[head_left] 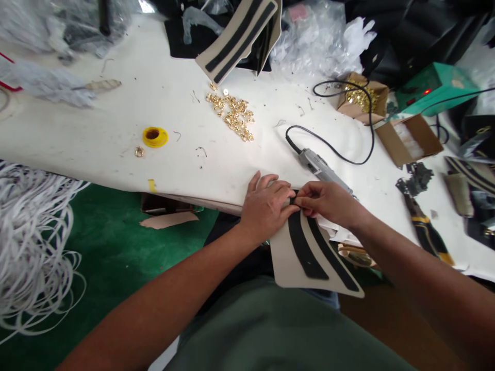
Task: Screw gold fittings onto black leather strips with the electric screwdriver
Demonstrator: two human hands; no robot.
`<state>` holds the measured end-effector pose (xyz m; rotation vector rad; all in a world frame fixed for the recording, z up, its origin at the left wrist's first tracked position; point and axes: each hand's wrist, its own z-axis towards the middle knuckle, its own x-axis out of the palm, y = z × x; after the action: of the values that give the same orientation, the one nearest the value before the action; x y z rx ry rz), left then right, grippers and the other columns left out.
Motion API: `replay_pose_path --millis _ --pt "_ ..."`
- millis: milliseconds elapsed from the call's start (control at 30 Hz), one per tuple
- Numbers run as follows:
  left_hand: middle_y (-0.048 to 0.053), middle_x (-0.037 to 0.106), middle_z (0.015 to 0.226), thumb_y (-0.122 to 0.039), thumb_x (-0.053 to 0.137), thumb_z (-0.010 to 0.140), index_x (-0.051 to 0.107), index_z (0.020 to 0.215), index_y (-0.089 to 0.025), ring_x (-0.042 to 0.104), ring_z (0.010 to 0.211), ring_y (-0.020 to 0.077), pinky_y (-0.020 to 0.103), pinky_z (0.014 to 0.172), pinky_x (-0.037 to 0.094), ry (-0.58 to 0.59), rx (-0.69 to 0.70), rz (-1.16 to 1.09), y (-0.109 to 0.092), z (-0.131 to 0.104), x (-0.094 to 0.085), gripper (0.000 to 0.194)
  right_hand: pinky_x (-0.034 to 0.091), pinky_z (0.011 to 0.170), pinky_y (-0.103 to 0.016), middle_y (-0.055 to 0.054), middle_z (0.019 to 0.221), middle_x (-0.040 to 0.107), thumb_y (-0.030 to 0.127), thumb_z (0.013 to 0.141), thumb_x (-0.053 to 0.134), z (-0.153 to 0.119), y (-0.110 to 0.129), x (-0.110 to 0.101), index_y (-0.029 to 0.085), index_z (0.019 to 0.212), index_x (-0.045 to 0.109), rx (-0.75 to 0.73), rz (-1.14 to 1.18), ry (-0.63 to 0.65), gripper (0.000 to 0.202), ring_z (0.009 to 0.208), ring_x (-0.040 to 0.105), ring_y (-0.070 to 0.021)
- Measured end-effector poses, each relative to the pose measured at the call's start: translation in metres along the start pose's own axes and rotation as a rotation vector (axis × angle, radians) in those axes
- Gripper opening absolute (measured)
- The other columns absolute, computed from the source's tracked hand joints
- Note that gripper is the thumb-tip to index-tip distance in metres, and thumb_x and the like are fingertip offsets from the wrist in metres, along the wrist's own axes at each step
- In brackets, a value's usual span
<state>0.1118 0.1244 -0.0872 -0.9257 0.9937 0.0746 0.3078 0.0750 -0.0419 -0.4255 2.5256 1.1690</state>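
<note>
A beige panel with two curved black strips (280,265) hangs over the table's front edge toward my body. My left hand (266,203) grips its upper end from the left, thumb and fingers closed on it. From the right, my right hand (323,202) pinches at the same spot, fingertips touching the left thumb. Whatever small part lies between the fingertips is hidden. Just beyond my right hand lies a grey handheld power tool (323,169) with a black cord. Farther back on the table is a pile of small gold metal fittings (235,116).
A yellow tape roll (155,137) lies on the white table (96,149). More striped panels (242,38) sit at the back. To the right are boxes of gold parts (361,98) and pale pieces (410,136), a green device (436,87) and pliers (425,226). White strips (34,247) heap at left.
</note>
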Motion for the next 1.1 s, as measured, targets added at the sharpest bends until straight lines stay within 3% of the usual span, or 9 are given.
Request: replay_pose_path --millis 200,400,633,700,800,867,967,1100 --pt "0.0 0.075 0.131 -0.047 0.074 0.093 0.073 0.112 -0.03 0.054 0.136 0.0299 0.057 0.129 0.024 0.033 -0.012 0.019 -0.001 0.001 -0.003 0.025 0.051 0.047 -0.022 0.0 0.063 0.068 0.032 0.079 0.081 0.003 -0.002 0.001 0.02 0.08 0.069 -0.069 0.117 0.007 0.016 0.053 0.062 -0.0125" --pt "0.001 0.075 0.13 -0.045 0.076 0.092 0.073 0.11 -0.03 0.054 0.136 0.029 0.056 0.128 0.027 0.006 -0.007 0.029 -0.001 0.001 -0.001 0.024 0.05 0.046 -0.022 0.002 0.061 0.066 0.027 0.082 0.075 0.001 -0.006 0.005 0.022 0.081 0.069 -0.124 0.077 -0.02 0.008 0.053 0.061 -0.0125" --pt "0.001 0.076 0.128 -0.043 0.078 0.09 0.074 0.109 -0.029 0.055 0.134 0.0292 0.055 0.126 0.029 0.0 0.01 0.043 -0.003 0.003 -0.002 0.024 0.055 0.056 -0.029 -0.001 0.066 0.07 0.039 0.093 0.065 -0.007 -0.009 -0.002 0.023 0.089 0.076 -0.23 -0.047 -0.031 0.02 0.06 0.066 -0.0167" --pt "0.0 0.077 0.127 -0.042 0.078 0.09 0.074 0.108 -0.028 0.056 0.134 0.0293 0.054 0.125 0.031 -0.004 0.007 0.04 -0.003 0.003 -0.002 0.024 0.057 0.064 -0.033 -0.003 0.076 0.075 0.042 0.095 0.063 -0.013 -0.009 -0.011 0.023 0.097 0.078 -0.306 -0.126 -0.148 0.024 0.067 0.069 -0.0191" --pt "0.0 0.077 0.127 -0.041 0.08 0.088 0.075 0.107 -0.028 0.056 0.133 0.0293 0.053 0.124 0.033 -0.01 -0.004 0.032 -0.003 0.003 -0.002 0.023 0.057 0.078 -0.039 -0.008 0.1 0.077 0.044 0.091 0.07 -0.018 -0.015 -0.028 0.022 0.11 0.077 -0.45 -0.362 -0.526 0.03 0.085 0.072 -0.0244" --pt "0.0 0.077 0.127 -0.042 0.08 0.089 0.075 0.106 -0.028 0.056 0.133 0.0293 0.053 0.124 0.033 -0.008 -0.006 0.031 -0.003 0.003 -0.001 0.023 0.055 0.083 -0.043 -0.013 0.116 0.074 0.049 0.087 0.075 -0.015 -0.022 -0.039 0.022 0.119 0.075 -0.439 -0.552 -0.698 0.041 0.101 0.07 -0.0305" --pt "0.0 0.077 0.126 -0.042 0.079 0.089 0.076 0.105 -0.028 0.057 0.133 0.0294 0.053 0.124 0.033 -0.01 -0.005 0.031 -0.002 0.003 0.0 0.021 0.054 0.082 -0.046 -0.015 0.124 0.071 0.056 0.083 0.076 -0.001 -0.034 -0.048 0.023 0.129 0.071 -0.311 -0.739 -0.671 0.057 0.108 0.068 -0.0364" --pt "-0.001 0.077 0.126 -0.042 0.08 0.089 0.076 0.103 -0.029 0.056 0.134 0.0288 0.053 0.125 0.032 -0.016 -0.003 0.027 -0.002 0.003 0.0 0.02 0.052 0.08 -0.042 -0.012 0.113 0.075 0.051 0.085 0.073 0.014 -0.039 -0.055 0.023 0.121 0.074 -0.289 -0.693 -0.602 0.046 0.098 0.069 -0.0326"
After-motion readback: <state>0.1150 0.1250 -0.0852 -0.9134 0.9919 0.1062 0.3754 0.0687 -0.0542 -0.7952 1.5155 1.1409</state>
